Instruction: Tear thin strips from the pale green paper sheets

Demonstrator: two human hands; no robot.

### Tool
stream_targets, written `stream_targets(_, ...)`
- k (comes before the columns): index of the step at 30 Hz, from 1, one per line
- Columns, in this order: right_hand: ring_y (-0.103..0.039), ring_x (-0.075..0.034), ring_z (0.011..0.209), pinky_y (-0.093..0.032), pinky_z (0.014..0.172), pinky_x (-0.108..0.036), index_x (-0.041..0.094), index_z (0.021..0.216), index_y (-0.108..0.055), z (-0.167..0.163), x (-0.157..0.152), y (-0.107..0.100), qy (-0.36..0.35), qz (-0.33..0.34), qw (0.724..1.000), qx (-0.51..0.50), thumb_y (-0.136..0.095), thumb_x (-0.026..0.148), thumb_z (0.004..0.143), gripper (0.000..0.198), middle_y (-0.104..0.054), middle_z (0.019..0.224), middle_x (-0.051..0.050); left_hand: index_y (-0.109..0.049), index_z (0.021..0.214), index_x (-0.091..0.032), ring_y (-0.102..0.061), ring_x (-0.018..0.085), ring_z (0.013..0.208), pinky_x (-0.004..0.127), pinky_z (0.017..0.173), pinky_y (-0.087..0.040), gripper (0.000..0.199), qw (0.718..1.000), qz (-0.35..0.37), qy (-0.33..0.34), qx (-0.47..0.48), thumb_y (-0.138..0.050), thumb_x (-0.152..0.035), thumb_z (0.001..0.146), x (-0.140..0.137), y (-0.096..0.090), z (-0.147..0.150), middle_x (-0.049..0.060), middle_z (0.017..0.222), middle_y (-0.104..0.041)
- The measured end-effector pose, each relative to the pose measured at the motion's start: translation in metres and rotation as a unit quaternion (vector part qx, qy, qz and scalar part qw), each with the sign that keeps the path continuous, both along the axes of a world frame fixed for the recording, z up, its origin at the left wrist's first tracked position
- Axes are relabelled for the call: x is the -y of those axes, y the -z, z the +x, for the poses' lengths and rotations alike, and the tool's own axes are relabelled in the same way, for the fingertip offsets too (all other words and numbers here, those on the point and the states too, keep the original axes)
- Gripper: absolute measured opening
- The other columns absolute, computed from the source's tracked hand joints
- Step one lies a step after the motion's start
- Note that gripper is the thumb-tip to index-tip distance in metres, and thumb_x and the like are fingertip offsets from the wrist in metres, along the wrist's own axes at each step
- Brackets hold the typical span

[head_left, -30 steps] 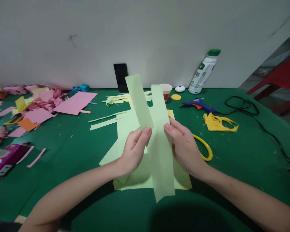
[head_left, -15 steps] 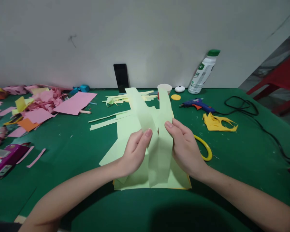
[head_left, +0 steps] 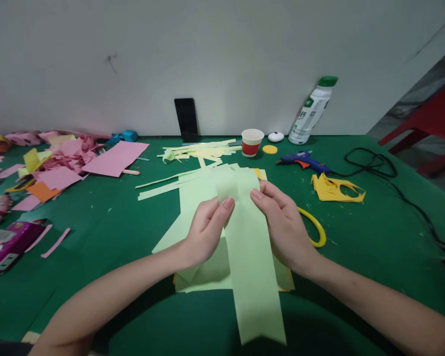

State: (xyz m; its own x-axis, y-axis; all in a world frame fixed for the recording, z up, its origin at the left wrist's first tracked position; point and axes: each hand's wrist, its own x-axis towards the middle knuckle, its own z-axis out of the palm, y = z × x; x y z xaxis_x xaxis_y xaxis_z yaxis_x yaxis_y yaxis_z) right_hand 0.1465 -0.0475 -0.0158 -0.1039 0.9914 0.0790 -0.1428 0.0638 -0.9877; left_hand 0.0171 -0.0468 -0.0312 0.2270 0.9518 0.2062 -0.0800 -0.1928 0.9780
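Both hands hold one wide strip of pale green paper up in front of me. My left hand pinches its left edge between thumb and fingers. On the opposite edge my right hand grips it the same way, thumb on top. The strip's top curves over between the hands, and its long end hangs down toward me past the table sheets. Beneath lies a stack of pale green paper, with yellow sheet edges showing under it. A yellow ring-shaped handle shows beside my right hand, the rest hidden.
Thin green strips and pale offcuts lie behind the stack. A paper cup, a glue gun with a black cord, and a leaning bottle stand right. Pink paper scraps cover the left; a black phone leans on the wall.
The strip's upper ends, which stood up in front of the cup, have come down. Its long end now hangs toward me, and the cup is uncovered. My hands have barely moved.
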Motion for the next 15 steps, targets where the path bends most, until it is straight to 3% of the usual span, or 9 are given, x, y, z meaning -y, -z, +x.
stream_targets(3, -0.032, -0.010, 0.053, -0.031, 0.051, -0.023, 0.021, 0.060, -0.032, -0.0003, 0.0001, 0.0033, 0.018, 0.018, 0.999, -0.024, -0.047, 0.036, 0.081, 0.030, -0.029, 0.058, 0.005, -0.036, 0.055, -0.017, -0.032, 0.009, 0.049, 0.024, 0.048, -0.030, 0.041, 1.000, -0.004, -0.007, 0.021, -0.043, -0.046, 0.084, -0.0004, 0.0023, 0.0009, -0.003, 0.052, -0.034)
stream_targets(8, -0.032, -0.009, 0.055, -0.031, 0.052, -0.022, 0.020, 0.059, -0.036, 0.0018, -0.0025, 0.0027, -0.030, 0.017, 0.999, -0.024, -0.053, 0.033, 0.078, 0.029, -0.029, 0.059, 0.005, -0.038, 0.055, -0.017, -0.032, 0.009, 0.049, 0.024, 0.046, -0.028, 0.041, 0.999, 0.011, -0.036, 0.030, -0.047, -0.046, 0.082, -0.0054, 0.0039, 0.0000, -0.004, 0.052, -0.032)
stream_targets(12, -0.035, -0.009, 0.056, -0.032, 0.051, -0.022, 0.020, 0.062, -0.042, 0.0025, -0.0038, -0.0005, 0.003, 0.012, 0.999, -0.033, -0.051, 0.033, 0.080, 0.025, -0.035, 0.061, 0.005, -0.032, 0.051, -0.018, -0.027, 0.008, 0.046, 0.024, 0.043, -0.024, 0.044, 0.996, 0.072, 0.013, -0.052, -0.044, -0.044, 0.084, -0.0054, 0.0009, 0.0001, -0.005, 0.049, -0.028)
stream_targets(15, -0.035, -0.009, 0.053, -0.033, 0.051, -0.022, 0.020, 0.060, -0.042, 0.0041, -0.0052, -0.0014, -0.014, -0.003, 0.999, -0.029, -0.052, 0.034, 0.079, 0.026, -0.036, 0.059, 0.005, -0.024, 0.050, -0.018, -0.021, 0.008, 0.044, 0.024, 0.041, -0.021, 0.046, 0.992, 0.083, 0.020, -0.090, -0.039, -0.043, 0.086, -0.0042, -0.0019, 0.0003, -0.005, 0.047, -0.022)
